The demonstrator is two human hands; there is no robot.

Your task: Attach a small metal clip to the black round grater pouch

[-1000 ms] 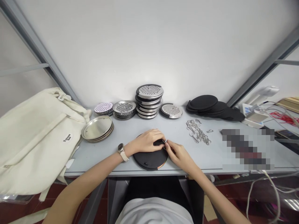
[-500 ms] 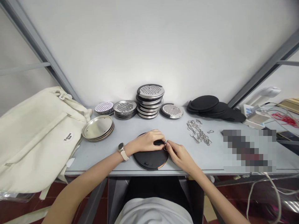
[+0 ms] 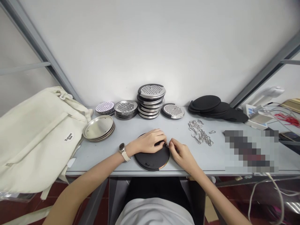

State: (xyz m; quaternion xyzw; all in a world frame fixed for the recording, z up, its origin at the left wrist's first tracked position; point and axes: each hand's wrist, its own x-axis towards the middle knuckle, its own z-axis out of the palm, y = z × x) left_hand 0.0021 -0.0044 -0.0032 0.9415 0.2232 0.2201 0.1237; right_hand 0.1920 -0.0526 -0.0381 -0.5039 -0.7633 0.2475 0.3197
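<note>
A round black disc (image 3: 156,158) with a partly shiny rim lies on the grey table in front of me. My left hand (image 3: 152,141) rests across its far half, thumb and fingers closed at the right edge. From the right, my right hand (image 3: 181,153) pinches a small metal key ring clip (image 3: 167,144) against that same edge. The fingertips of both hands nearly meet there and hide how the clip sits on the disc. Farther right lies a loose pile of metal clips with rings (image 3: 201,133).
Behind stand stacks of round perforated graters (image 3: 152,91), with one grater (image 3: 173,111) beside them. Shallow metal discs (image 3: 98,127) lie at left near a cream bag (image 3: 35,140). Black round covers (image 3: 206,104) are heaped at back right, near a white device (image 3: 256,115).
My right hand has shifted slightly and its fingers have turned at the clip. The ring that hung below the fingertips is now less visible. My left hand stays on the disc.
</note>
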